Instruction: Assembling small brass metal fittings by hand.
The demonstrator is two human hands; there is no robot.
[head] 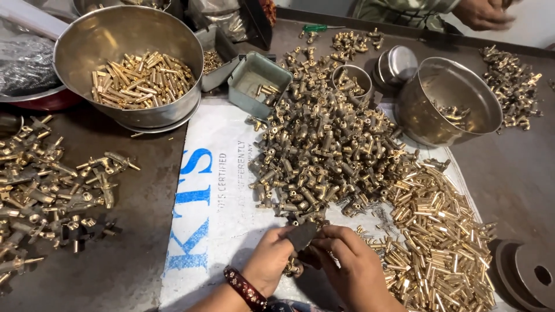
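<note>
Two hands work at the near edge of the worktop, over a white printed sack (pixel 219 190) spread flat. Left hand (pixel 269 260) — a dark red bangle (pixel 245 288) on its wrist — and right hand (pixel 352 266) meet fingertip to fingertip, both pinched shut on a small dark flat piece (pixel 302 235) held between them; a few brass fittings (pixel 293 267) sit tucked under the left fingers. Just beyond the hands, in the middle of the sack, lies a big heap of dull brass valve bodies (pixel 321 150). To its right, toward the near right corner, a pile of bright brass tubes (pixel 439 242), with some small springs (pixel 378 215) between the two piles. Large steel bowl (pixel 133 58) at the far left holds more bright tubes; a second steel bowl (pixel 448 101) at the far right leans tilted, a few parts inside. Between them — a grey-green tray (pixel 257 81) and a small steel cup (pixel 354 78). Along the left edge, on bare worktop, assembled brass pieces (pixel 52 185) lie spread. Another person's hand (pixel 483 13) shows at the far edge; a round dark disc (pixel 529 277) sits at the near right corner.
</note>
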